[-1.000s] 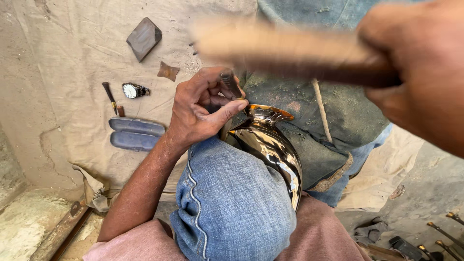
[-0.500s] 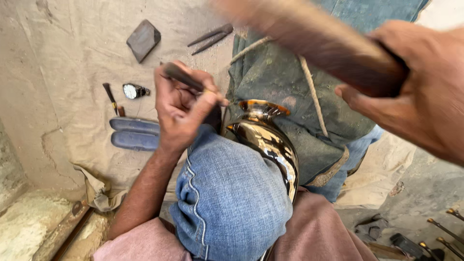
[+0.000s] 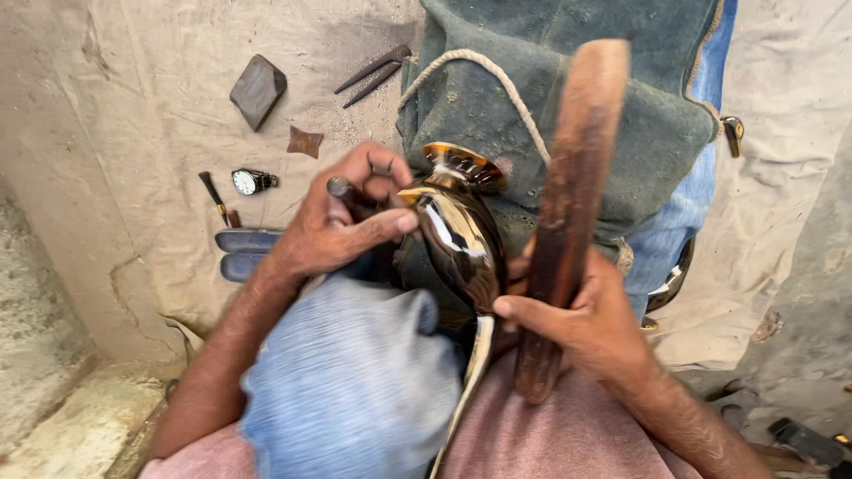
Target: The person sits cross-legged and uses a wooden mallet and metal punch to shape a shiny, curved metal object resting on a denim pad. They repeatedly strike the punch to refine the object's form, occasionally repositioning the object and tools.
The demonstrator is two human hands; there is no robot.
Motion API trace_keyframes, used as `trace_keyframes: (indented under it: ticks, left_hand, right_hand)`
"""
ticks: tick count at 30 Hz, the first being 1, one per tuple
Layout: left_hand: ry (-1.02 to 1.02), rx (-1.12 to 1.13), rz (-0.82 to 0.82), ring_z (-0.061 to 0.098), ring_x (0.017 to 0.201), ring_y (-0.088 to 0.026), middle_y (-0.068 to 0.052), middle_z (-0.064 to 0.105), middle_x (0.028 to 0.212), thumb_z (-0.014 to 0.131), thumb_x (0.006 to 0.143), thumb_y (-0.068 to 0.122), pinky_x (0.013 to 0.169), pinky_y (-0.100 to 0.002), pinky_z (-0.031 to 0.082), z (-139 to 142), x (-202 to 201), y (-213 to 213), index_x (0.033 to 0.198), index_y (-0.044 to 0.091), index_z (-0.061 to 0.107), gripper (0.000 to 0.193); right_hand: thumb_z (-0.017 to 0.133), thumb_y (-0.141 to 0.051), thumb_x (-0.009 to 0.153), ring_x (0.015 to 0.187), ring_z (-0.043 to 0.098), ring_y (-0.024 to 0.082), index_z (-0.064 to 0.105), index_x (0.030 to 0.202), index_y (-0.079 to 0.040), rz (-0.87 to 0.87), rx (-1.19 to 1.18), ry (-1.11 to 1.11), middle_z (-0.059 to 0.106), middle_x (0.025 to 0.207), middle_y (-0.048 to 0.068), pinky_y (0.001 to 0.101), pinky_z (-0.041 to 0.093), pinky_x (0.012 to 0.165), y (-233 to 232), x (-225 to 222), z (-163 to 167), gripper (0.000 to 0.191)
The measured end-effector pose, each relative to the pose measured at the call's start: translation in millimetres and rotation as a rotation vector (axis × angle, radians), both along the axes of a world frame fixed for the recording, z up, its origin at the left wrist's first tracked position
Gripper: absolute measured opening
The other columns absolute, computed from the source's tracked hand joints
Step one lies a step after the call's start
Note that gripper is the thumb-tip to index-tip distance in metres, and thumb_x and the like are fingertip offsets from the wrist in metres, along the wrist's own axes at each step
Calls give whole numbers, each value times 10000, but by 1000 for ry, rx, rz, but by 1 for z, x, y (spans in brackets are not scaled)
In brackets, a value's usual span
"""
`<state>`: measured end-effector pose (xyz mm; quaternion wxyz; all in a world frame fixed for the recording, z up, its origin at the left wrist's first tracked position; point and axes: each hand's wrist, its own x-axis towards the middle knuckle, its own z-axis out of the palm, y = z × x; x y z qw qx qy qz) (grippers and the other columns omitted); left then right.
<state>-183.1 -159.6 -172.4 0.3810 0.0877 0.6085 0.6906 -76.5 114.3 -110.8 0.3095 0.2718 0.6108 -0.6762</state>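
I see the vase (image 3: 461, 239), shiny and dark brown, lying tilted across my lap, its flared rim toward a green bag (image 3: 568, 115) and its body wedged beside my knee in blue denim (image 3: 355, 381). My left hand (image 3: 342, 226) sits right at the vase's neck, fingers (image 3: 382, 222) curled shut around a small metal punch (image 3: 342, 188), whose tip I cannot make out against the hand. My right hand (image 3: 581, 324) is just beside the vase's lower body, its fingers closed around a long wooden stick (image 3: 568, 213) that stands nearly upright over the bag. On the cloth (image 3: 133, 133) to the left lie a dark stone (image 3: 257, 89), a small star-shaped piece (image 3: 304, 142), a wristwatch (image 3: 251, 181), a pair of tongs (image 3: 373, 69) and grey sandals (image 3: 244, 253), all well apart from the vase.
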Motion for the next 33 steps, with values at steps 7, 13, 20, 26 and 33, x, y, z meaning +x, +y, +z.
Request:
trace_keyframes:
  ticks: [7,13,20,26,33]
  left_hand:
    - [437,-236,-524,717,876,-203,-53,714,974,780,904,194,729,-363,571,52,-55,51,1220,68,604,383]
    - [506,-320,-599,707,925,-270,-97,693,1009,856,793,224,766,-412,573,63,-59,74,1149,51,624,459]
    - [487,-348,-568,709,930,-270,-87,688,960,884,754,246,757,-423,562,57,-52,74,1084,42,626,466]
    - [239,-219,-496,740,882,-209,-49,682,935,714,928,111,754,-353,576,54,-63,66,1205,50,593,309]
    - [829,19,-249,632,863,-252,-125,608,933,692,910,50,737,-371,536,57,-90,59,1173,53,632,270]
  right_hand:
    - [669,50,862,1056,750,363,510,1181,-20,-415,-528,-53,681,1075,148,397,658,733,-52,25,-16,363]
    - [634,81,852,1217,666,452,511,1132,-56,-627,-700,-78,570,1062,58,496,592,882,-63,30,-21,335]
    - [653,55,840,1004,676,343,539,1050,-37,-729,-784,-128,588,1092,146,485,547,907,-61,47,-29,255]
    - [665,73,839,934,701,337,538,1050,-33,-702,-651,-167,587,1074,126,468,564,854,-54,41,-24,268]
    - [679,77,840,767,751,279,510,1148,-3,-414,-221,-3,746,1118,243,374,643,663,-11,32,4,361]
